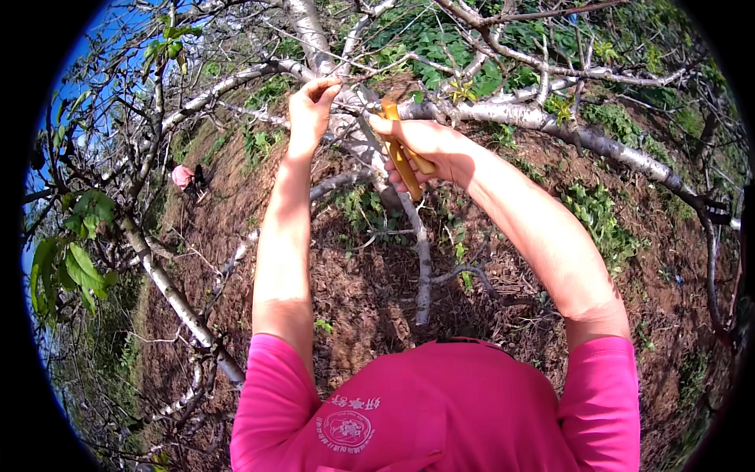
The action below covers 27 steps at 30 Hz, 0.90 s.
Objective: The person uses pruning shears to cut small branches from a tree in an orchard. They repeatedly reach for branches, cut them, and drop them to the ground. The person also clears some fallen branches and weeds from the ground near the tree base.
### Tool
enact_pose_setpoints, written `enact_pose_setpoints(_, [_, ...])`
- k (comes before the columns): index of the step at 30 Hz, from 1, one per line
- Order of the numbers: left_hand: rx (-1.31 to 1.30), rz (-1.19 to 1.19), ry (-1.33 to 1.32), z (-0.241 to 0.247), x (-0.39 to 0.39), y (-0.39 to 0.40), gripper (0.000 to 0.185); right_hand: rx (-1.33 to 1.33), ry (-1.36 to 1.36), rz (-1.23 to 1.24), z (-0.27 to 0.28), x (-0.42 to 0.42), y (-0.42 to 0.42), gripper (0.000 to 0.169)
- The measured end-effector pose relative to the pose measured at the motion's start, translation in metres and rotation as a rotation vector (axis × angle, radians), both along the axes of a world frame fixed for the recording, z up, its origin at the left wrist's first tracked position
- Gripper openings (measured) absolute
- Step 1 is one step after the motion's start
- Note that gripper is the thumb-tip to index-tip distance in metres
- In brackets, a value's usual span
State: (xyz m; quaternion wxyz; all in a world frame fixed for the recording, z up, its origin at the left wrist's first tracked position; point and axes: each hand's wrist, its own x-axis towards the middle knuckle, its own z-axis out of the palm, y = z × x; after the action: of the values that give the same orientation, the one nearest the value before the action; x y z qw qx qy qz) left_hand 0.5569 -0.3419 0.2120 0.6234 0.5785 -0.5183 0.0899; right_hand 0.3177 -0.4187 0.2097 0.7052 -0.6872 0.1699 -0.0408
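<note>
Both my arms reach up towards a pale-barked tree. My right hand [422, 147] is closed around the yellow-orange handles of a hand tool [403, 162], likely pruning shears; its head points up towards the branches and its blades cannot be made out. Just to the left, my left hand [312, 112] is raised with thumb and index finger pinched together at a thin twig [348, 109]; whether the twig lies between the fingertips is unclear. Behind both hands stands the whitish tree trunk [357, 138], where several thick limbs meet.
A thick branch [531, 117] runs off to the right, and another [224, 82] to the upper left. A lower left branch [177, 301] comes close to my left sleeve. A bare upright branch [423, 271] stands before me. A person [184, 177] is farther off on the slope.
</note>
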Motion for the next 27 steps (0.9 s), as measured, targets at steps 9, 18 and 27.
enact_pose_setpoints(9, [-0.065, 0.027, -0.008, -0.015, -0.004, -0.001, 0.013, 0.199, -0.043, 0.070, -0.011, 0.035, -0.021, 0.047])
enact_pose_setpoints(18, [-0.153, 0.095, -0.045, -0.024, -0.016, -0.002, 0.010, 0.230, -0.043, 0.175, -0.012, 0.041, -0.031, 0.052])
enact_pose_setpoints(27, [-0.176, 0.147, -0.098, -0.030, -0.017, -0.010, 0.010, 0.161, -0.123, 0.089, -0.019, 0.046, -0.028, 0.043])
